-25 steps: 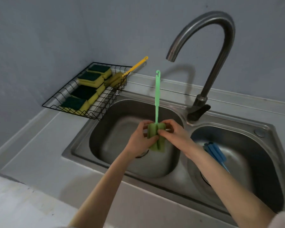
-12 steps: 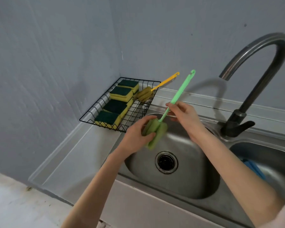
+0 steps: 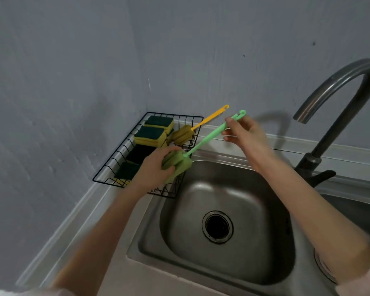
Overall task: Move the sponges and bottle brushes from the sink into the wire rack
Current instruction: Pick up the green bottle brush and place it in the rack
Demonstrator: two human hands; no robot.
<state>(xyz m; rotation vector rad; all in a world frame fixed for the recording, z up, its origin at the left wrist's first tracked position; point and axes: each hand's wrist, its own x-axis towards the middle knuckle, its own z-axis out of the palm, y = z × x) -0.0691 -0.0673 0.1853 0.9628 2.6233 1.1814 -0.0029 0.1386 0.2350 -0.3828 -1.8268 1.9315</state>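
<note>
Head view: The left hand (image 3: 156,167) gripped the sponge head of the green bottle brush (image 3: 177,164) over the near right edge of the wire rack (image 3: 120,150). The right hand (image 3: 244,133) pinched the brush handle near its hooked end, above the counter ledge behind the sink (image 3: 233,189). The brush lay tilted, handle rising to the right. The rack, set in the wall corner left of the sink, held four yellow-and-green sponges (image 3: 151,135) and a yellow bottle brush (image 3: 183,135), its handle projecting past the rack's far edge. The faucet (image 3: 338,116) stood at right.
</note>
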